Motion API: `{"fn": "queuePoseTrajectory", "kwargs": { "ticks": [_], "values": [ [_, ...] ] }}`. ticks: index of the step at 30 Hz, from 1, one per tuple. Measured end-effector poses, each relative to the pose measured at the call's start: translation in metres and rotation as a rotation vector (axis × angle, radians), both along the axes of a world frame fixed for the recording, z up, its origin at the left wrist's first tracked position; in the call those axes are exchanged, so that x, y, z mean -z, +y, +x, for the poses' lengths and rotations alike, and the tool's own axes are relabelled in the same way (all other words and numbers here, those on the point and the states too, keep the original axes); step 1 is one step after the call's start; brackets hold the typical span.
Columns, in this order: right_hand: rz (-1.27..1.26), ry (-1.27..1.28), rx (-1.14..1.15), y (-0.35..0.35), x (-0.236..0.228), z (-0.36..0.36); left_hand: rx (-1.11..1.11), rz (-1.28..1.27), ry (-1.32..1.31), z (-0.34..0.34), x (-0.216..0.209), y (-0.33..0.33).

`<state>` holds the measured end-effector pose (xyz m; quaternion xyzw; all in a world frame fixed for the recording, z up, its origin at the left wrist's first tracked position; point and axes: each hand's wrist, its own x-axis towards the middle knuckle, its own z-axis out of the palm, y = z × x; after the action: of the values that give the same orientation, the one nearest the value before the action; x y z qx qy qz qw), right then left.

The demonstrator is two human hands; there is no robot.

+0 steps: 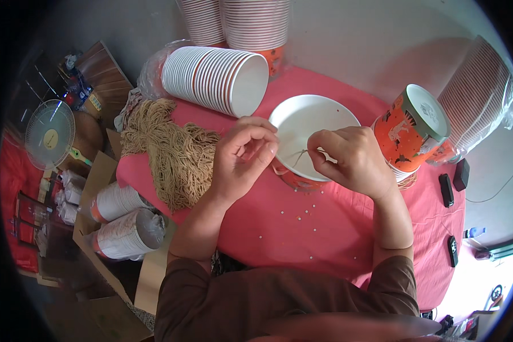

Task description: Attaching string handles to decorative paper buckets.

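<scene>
A large white-lined paper bucket with an orange outside stands upright on the table. Over its near right rim, my right hand is closed in a pinch on a thin tan string, which hangs at the bucket's opening. At the left rim is my left hand, its fingers bent and the thumb a little apart from them; nothing shows between them. Left of that hand, a thick bundle of tan strings hangs over the table edge.
A nested stack of paper buckets lies at the back left, with upright stacks behind it. An orange upside-down bucket and a plastic-wrapped stack are on the right. White bits dot the red tablecloth. A cardboard box sits lower left.
</scene>
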<state>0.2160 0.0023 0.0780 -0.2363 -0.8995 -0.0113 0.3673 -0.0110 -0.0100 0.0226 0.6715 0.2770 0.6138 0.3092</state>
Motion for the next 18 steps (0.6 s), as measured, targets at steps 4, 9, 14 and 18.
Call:
{"fn": "queuePoseTrajectory", "kwargs": {
  "ticks": [4,9,14,18],
  "values": [
    [-0.002,-0.005,-0.016,-0.003,-0.001,-0.001,-0.035,0.089,0.126,0.007,-0.003,-0.005],
    [0.007,-0.015,-0.041,-0.006,-0.003,-0.004,-0.034,0.205,0.257,0.013,-0.002,-0.005],
    [0.014,0.017,-0.101,-0.008,-0.002,-0.006,-0.02,0.204,0.254,0.013,0.003,-0.004],
    [-0.04,0.046,-0.073,-0.003,0.0,-0.002,0.023,0.089,0.169,0.013,0.005,-0.003]
  ]
}}
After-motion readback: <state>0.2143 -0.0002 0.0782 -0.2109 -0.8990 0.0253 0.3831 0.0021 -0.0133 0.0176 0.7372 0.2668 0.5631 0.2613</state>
